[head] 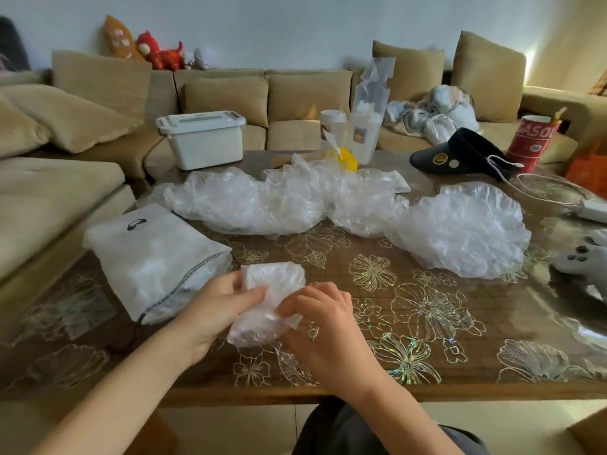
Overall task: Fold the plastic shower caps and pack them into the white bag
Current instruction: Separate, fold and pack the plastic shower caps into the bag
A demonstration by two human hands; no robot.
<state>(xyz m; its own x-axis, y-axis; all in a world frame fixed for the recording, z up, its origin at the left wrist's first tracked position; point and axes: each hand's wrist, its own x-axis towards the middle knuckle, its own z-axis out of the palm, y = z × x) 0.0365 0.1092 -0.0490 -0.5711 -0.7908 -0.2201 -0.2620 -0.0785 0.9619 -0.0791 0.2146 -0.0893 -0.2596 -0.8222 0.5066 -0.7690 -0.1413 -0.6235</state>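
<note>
A folded clear plastic shower cap (269, 300) is held just above the table's near edge. My left hand (216, 310) grips its left side with thumb on top. My right hand (322, 326) pinches its right side with curled fingers. The white drawstring bag (154, 257) lies to the left, its open mouth facing the folded cap, with white plastic showing inside. Several loose crumpled shower caps (272, 201) lie in a row across the middle of the table, and one spread cap (466, 231) sits to the right.
The floral table cover (410, 316) spans the view. A white lidded box (203, 139), jars (361, 133) and a yellow item (348, 159) stand at the back. A black visor (460, 152), red can (532, 139), white cable and grey controller (584, 257) lie right. Sofas surround the table.
</note>
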